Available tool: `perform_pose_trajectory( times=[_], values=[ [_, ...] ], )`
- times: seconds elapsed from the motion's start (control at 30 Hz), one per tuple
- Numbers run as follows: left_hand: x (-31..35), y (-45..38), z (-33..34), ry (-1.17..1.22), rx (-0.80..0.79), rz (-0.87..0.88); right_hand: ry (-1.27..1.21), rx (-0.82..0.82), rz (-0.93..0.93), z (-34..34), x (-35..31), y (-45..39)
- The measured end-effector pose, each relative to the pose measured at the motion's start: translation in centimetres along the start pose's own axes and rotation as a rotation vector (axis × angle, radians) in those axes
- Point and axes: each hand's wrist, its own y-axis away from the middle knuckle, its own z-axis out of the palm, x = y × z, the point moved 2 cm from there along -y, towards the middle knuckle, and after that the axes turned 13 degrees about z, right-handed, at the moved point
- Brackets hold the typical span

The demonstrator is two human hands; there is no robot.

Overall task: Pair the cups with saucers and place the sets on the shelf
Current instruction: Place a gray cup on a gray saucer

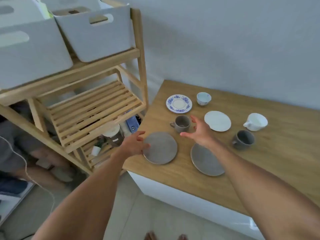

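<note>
Crockery is spread over a wooden counter (259,170) that stands against the wall, with a slatted wooden shelf unit (97,108) just to its left. At the near left corner lies a grey saucer (161,148), and the person's left hand (134,145) rests its fingertips on that saucer's left rim, thumb and fingers touching the edge but not closed around it. Just beyond the saucer stands a grey-brown cup (181,123), handle pointing left. The right hand (199,130) hovers beside this cup, on its right, fingers spread wide and curved toward it, holding nothing; there is a visible gap between palm and cup.

A second grey saucer (207,160) sits under the right wrist, partly covered by the forearm. Farther right is a darker grey cup (243,140). At the far side are a blue-flowered saucer (179,103) and a small pale cup (203,98) just to its right, apart from it. A plain white saucer (217,121) and a white cup (256,122) lie between those rows (none of the cups is on a saucer). On the shelf unit's top tier sit two white bins (97,37); the slatted middle tier holds no crockery.
</note>
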Motion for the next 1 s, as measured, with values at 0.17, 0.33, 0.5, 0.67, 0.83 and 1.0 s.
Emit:
perform_pose_trajectory(
  times=[0.17,0.33,0.5,0.67,0.83,1.0],
  values=[
    [-0.6,-0.1,0.0,0.209,-0.004,-0.057,0.021,-0.001,-0.004,0.7,-0.6,-1.9],
    [-1.2,-0.3,0.0,0.163,0.022,-0.042,-0.019,0.022,-0.044,1.3,-1.1,-2.8],
    [-1.8,-0.6,0.1,0.215,0.034,-0.029,-0.098,0.04,-0.064,1.0,-1.1,-2.4],
    [-2.1,-1.0,0.4,0.25,0.021,-0.028,-0.13,0.035,-0.134,1.5,-1.7,-0.3],
    [-1.9,-1.3,0.8,0.273,0.01,-0.019,-0.145,0.002,-0.204,3.4,-2.4,2.3],
    [-1.9,-1.3,0.8,0.277,-0.007,-0.009,-0.127,0.002,-0.246,5.3,-2.7,4.1]
  ],
)
